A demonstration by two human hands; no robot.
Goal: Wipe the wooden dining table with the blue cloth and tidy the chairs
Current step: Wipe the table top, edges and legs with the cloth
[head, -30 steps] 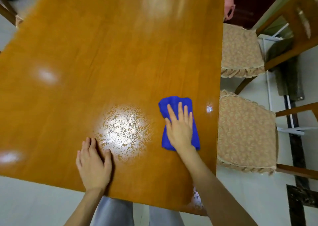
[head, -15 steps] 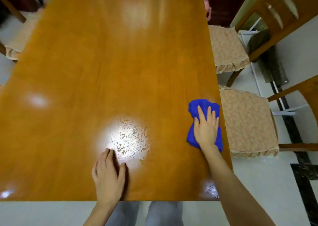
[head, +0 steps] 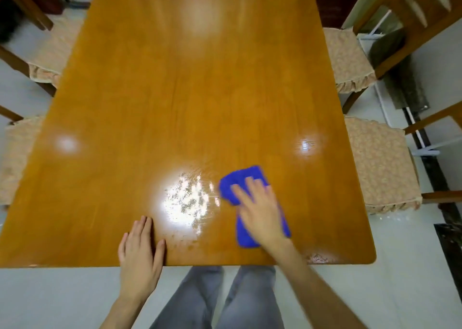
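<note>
Dining table: a glossy orange-brown wooden top fills most of the head view; its near edge runs just in front of the person's legs.
Chairs: four cushioned seats stand tucked along the long sides, two on the right and, two on the left and; tidying them looks not yet begun.
Wet patch: speckled droplets and streaks shine under the lamp glare near the front edge, between the two hands.
Blue cloth: a folded microfibre pad lies flat on the wood just right of the wet patch, blurred with motion.
Right hand: open and spread, palm pressing down on the cloth, fingers pointing away and left.
Left hand: flat on the near table edge, fingers together, holding nothing, likely bracing.
Doing it well: keep the palm flat so the whole pad bears evenly; carry it leftward through the droplets in overlapping passes along the grain, and finish at the front edge so no streaks remain.
</note>
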